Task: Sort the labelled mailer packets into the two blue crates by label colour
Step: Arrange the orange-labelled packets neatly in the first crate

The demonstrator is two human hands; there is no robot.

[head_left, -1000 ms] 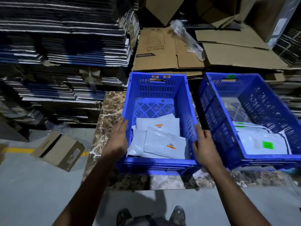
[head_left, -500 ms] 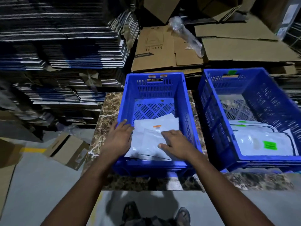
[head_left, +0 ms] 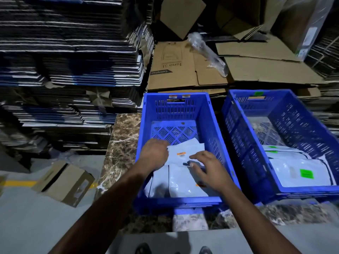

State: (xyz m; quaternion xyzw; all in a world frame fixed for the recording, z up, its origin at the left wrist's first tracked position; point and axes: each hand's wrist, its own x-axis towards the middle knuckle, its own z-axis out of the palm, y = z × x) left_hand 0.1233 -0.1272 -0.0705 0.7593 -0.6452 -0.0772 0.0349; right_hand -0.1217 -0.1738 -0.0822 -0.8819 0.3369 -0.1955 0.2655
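Covering orange-label packets [head_left: 185, 153], left hand [head_left: 155, 154], right hand [head_left: 211, 169]

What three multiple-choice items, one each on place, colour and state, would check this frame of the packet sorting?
1. Where are both hands?
A. in the left crate
B. in the right crate
C. on the floor

2. What colour is the label on the front packet in the right crate?
A. orange
B. green
C. red

3. What is the left hand doing?
A. gripping the crate rim
B. resting on the packets
C. holding a box

Key: 1 A, the left hand and right hand are inside the left crate. 2 B, the right crate packet carries a green label. 3 B, it lies on the orange-labelled packets.
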